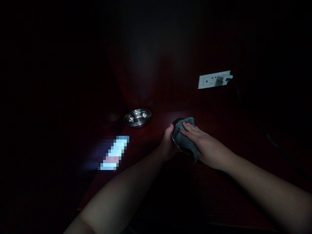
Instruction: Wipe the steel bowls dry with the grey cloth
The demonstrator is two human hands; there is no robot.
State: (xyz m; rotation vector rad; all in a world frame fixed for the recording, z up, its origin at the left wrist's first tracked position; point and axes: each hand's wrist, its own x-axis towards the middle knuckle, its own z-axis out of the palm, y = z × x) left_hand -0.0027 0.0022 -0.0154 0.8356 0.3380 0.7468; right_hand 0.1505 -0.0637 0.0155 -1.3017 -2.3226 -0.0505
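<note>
My left hand (167, 144) grips a round metal bowl (173, 139) by its left side, with the thumb at the rim. The bowl is tilted, and much of it is hidden by a grey-green cloth (183, 138). On that cloth lies my right hand (203, 144), its fingers pressing the fabric against the bowl. A corner of the cloth hangs down below the right palm. Farther back to the left, several shiny metal bowls (137, 124) stand nested in a stack.
A dark red wooden table (156, 130) lies under the hands. Left of my forearm is a bright pixelated rectangle (114, 154). A white wall socket (206, 81) with a plug (223, 78) is at the back right, and a dark cable (271, 141) runs down from it. Deep shadow hides the surroundings.
</note>
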